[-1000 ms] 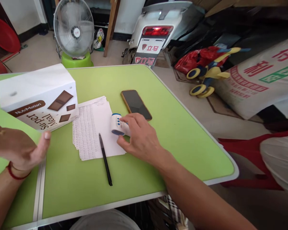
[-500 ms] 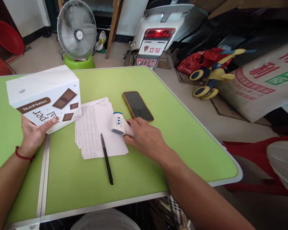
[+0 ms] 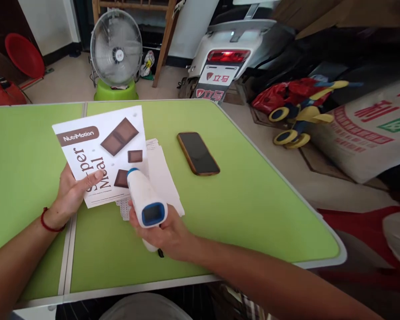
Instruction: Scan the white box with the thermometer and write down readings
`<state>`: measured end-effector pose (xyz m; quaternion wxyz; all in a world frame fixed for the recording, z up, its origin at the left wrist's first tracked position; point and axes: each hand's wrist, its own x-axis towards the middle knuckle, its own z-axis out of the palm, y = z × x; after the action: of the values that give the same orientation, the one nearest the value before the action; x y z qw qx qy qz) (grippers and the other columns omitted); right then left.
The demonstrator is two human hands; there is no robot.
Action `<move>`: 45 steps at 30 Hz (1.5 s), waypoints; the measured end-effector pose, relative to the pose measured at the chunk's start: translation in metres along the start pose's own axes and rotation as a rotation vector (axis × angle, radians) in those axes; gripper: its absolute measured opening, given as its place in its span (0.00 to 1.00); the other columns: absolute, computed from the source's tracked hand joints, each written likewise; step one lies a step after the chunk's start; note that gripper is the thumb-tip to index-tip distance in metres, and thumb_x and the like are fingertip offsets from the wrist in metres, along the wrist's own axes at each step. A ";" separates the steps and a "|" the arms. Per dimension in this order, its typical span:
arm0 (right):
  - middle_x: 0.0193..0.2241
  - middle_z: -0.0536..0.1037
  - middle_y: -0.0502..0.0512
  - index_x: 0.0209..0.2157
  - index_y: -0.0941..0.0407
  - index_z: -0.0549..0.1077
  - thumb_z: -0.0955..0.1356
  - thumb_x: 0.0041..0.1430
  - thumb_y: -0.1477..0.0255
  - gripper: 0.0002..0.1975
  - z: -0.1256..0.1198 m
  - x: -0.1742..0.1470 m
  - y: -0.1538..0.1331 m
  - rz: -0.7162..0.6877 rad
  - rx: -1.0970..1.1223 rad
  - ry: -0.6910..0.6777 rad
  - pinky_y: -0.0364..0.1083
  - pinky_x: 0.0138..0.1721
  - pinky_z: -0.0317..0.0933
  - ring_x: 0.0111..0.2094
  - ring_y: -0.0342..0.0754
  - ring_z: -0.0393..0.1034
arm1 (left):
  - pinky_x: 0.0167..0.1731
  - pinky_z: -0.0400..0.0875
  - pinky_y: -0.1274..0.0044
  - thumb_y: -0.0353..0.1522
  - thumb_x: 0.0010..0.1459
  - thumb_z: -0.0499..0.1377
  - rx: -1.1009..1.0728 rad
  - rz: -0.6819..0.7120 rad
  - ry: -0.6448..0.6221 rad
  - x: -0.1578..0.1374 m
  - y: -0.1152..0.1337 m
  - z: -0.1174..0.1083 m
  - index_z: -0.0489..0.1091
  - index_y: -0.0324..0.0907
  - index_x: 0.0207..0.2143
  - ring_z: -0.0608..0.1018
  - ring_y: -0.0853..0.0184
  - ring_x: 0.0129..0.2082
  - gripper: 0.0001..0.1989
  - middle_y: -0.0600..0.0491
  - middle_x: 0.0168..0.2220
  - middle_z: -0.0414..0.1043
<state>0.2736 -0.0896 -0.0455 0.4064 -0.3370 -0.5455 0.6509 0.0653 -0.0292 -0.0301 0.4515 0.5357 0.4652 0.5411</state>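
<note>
My left hand (image 3: 75, 189) grips a white box (image 3: 86, 153) printed "NutriMotion" with brown chocolate pieces, its thumb across the lower front. The printed face is turned toward me. In my right hand (image 3: 168, 233) is a white and blue infrared thermometer (image 3: 143, 195), held by its handle. Its small dark screen faces me and its front end points at the box, overlapping the box's lower right corner in view; whether they touch I cannot tell. Sheets of paper (image 3: 165, 178) with handwriting lie behind, partly covered. Only the dark end of a pen (image 3: 160, 253) shows below the thermometer.
A phone (image 3: 199, 153) in a brown case lies on the green table (image 3: 253, 213), right of the papers. Beyond the far edge stand a fan (image 3: 116, 49) on a green stool and a white scooter (image 3: 226, 49). A toy bike (image 3: 300, 118) and a large sack (image 3: 370, 129) are at right.
The thermometer has been raised from over the papers, moved left toward the box and turned, screen toward me. The box has shifted right, its printed face now more square to me.
</note>
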 end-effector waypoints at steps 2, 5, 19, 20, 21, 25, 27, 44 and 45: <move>0.24 0.65 0.48 0.31 0.53 0.64 0.68 0.48 0.66 0.10 0.001 0.000 0.010 0.037 0.065 -0.028 0.42 0.21 0.60 0.23 0.41 0.59 | 0.33 0.75 0.72 0.36 0.47 0.68 0.022 -0.024 0.007 0.000 0.000 0.000 0.69 0.39 0.44 0.77 0.60 0.37 0.23 0.48 0.41 0.74; 0.23 0.64 0.47 0.30 0.54 0.64 0.69 0.48 0.68 0.09 0.000 -0.001 0.013 0.080 0.105 -0.050 0.42 0.23 0.59 0.23 0.40 0.58 | 0.31 0.75 0.72 0.38 0.46 0.69 0.062 -0.032 0.003 -0.001 0.002 -0.001 0.68 0.39 0.45 0.77 0.61 0.35 0.24 0.48 0.40 0.74; 0.22 0.64 0.45 0.30 0.54 0.64 0.70 0.46 0.67 0.12 0.005 0.001 0.003 0.158 0.221 -0.041 0.44 0.25 0.60 0.23 0.40 0.59 | 0.33 0.73 0.70 0.41 0.47 0.68 0.141 -0.028 -0.050 -0.001 0.009 0.002 0.68 0.41 0.41 0.76 0.60 0.35 0.22 0.49 0.39 0.74; 0.22 0.64 0.45 0.30 0.55 0.64 0.71 0.45 0.66 0.13 0.004 0.001 0.002 0.168 0.233 -0.037 0.44 0.25 0.60 0.23 0.40 0.59 | 0.33 0.73 0.69 0.41 0.47 0.68 0.149 -0.032 -0.053 -0.001 0.009 0.002 0.68 0.41 0.41 0.76 0.60 0.35 0.22 0.49 0.38 0.74; 0.22 0.64 0.46 0.29 0.55 0.65 0.71 0.45 0.66 0.13 0.004 0.001 0.001 0.177 0.240 -0.029 0.44 0.25 0.60 0.23 0.40 0.59 | 0.34 0.73 0.69 0.41 0.47 0.68 0.156 -0.034 -0.055 -0.001 0.010 0.002 0.68 0.42 0.41 0.76 0.59 0.35 0.21 0.49 0.38 0.74; 0.22 0.64 0.46 0.27 0.55 0.65 0.72 0.43 0.65 0.14 0.004 0.002 0.000 0.202 0.235 -0.013 0.44 0.26 0.59 0.22 0.39 0.57 | 0.35 0.73 0.69 0.40 0.47 0.68 0.145 -0.035 -0.058 -0.002 0.010 0.001 0.67 0.43 0.43 0.76 0.59 0.37 0.22 0.50 0.40 0.73; 0.22 0.63 0.46 0.27 0.55 0.65 0.72 0.43 0.65 0.14 0.004 0.002 0.000 0.204 0.234 -0.015 0.45 0.26 0.59 0.22 0.39 0.57 | 0.36 0.72 0.69 0.40 0.48 0.68 0.144 -0.042 -0.064 -0.002 0.010 0.001 0.67 0.43 0.44 0.76 0.59 0.37 0.22 0.50 0.40 0.73; 0.22 0.64 0.46 0.26 0.55 0.65 0.71 0.43 0.68 0.11 0.006 0.000 0.002 0.215 0.176 -0.015 0.45 0.27 0.60 0.23 0.40 0.59 | 0.35 0.73 0.68 0.40 0.46 0.68 0.166 -0.045 -0.070 -0.001 0.017 0.003 0.66 0.42 0.44 0.77 0.57 0.37 0.25 0.50 0.39 0.74; 0.22 0.64 0.46 0.26 0.56 0.65 0.71 0.43 0.68 0.11 0.007 0.000 0.002 0.220 0.163 -0.010 0.45 0.27 0.60 0.24 0.40 0.58 | 0.35 0.73 0.68 0.40 0.46 0.68 0.165 -0.045 -0.075 -0.001 0.016 0.003 0.66 0.42 0.44 0.77 0.57 0.37 0.24 0.50 0.39 0.74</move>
<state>0.2676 -0.0927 -0.0459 0.3559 -0.3573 -0.4525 0.7355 0.0684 -0.0329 -0.0140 0.4349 0.5802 0.5032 0.4701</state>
